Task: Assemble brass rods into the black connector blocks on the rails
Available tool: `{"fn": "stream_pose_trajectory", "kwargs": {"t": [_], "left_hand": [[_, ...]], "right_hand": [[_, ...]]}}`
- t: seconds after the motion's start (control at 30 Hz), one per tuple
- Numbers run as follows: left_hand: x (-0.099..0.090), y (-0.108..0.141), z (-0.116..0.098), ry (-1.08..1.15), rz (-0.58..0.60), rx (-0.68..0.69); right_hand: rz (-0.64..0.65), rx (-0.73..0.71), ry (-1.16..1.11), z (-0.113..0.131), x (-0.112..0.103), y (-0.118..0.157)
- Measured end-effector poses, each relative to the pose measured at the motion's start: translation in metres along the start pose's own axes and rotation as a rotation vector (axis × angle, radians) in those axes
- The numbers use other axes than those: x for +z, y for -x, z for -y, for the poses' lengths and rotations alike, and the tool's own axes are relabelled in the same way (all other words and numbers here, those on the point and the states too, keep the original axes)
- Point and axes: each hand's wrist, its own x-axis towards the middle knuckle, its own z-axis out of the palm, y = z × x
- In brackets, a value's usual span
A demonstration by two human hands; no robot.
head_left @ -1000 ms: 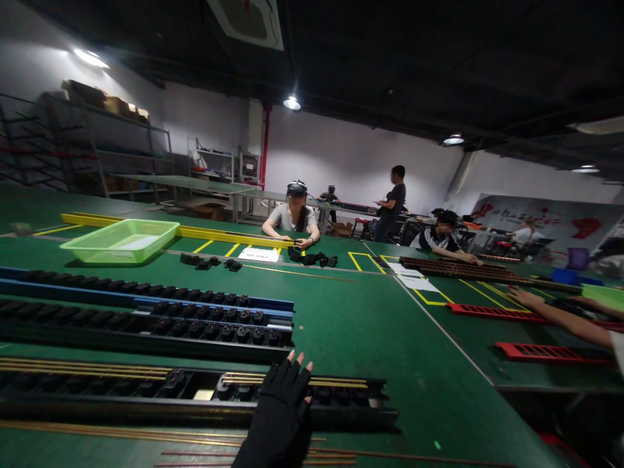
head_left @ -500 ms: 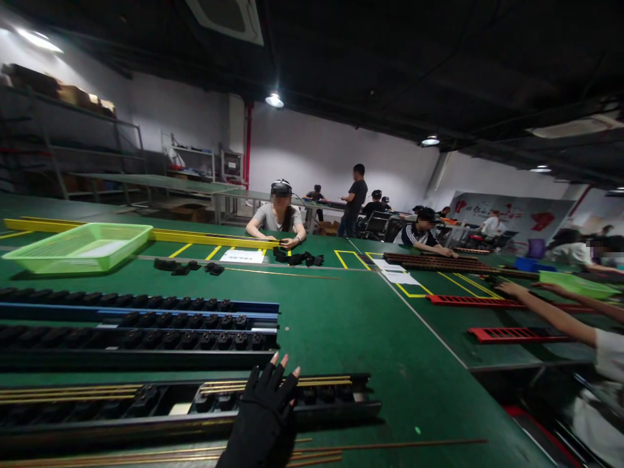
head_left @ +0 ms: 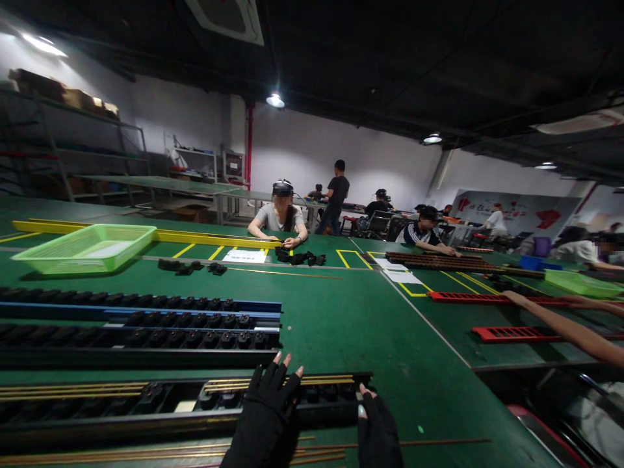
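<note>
My left hand (head_left: pixel 270 400), in a black glove with bare fingertips, lies across a long black rail (head_left: pixel 195 426) with its fingers spread. Thin brass rods (head_left: pixel 322 379) run along the top of this rail, under and beside that hand. Black block-like parts (head_left: pixel 326 394) sit in a row inside the channel. At the rail's right end is my right hand (head_left: pixel 376 422), gloved the same way, with thumb and fingertips closed around the near wall. Loose rods (head_left: pixel 195 453) lie on the table in front of the rail, passing beneath both hands.
Blue and black rails (head_left: pixel 263 318) filled with black parts lie beyond. A green basket (head_left: pixel 29 259) and a yellow rail (head_left: pixel 195 238) are farther left. A co-worker (head_left: pixel 279 218) sits opposite; another person's arms (head_left: pixel 560 325) reach over red rails (head_left: pixel 507 334) at right.
My right hand has come into view at the rail's right end. My left hand stays on the rail. The standing person in the background has moved left and turned.
</note>
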Motion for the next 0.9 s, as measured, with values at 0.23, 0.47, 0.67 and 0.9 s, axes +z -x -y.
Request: {"fn": "stream_pose_trajectory", "kwargs": {"t": [0.23, 0.47, 0.67, 0.9], "left_hand": [[0.000, 0.002, -0.001, 0.003, -0.005, -0.002], [-0.003, 0.003, -0.003, -0.005, 0.006, -0.004], [-0.005, 0.003, 0.000, -0.001, -0.010, 0.057], [-0.010, 0.003, -0.002, 0.014, -0.078, 0.023]], "right_hand": [[-0.005, 0.080, 0.025, -0.009, 0.010, -0.011], [0.005, 0.091, 0.028, -0.011, 0.012, -0.005], [0.010, 0.084, 0.042, -0.011, 0.011, -0.006], [0.015, 0.049, 0.063, -0.007, 0.014, -0.009]]}}
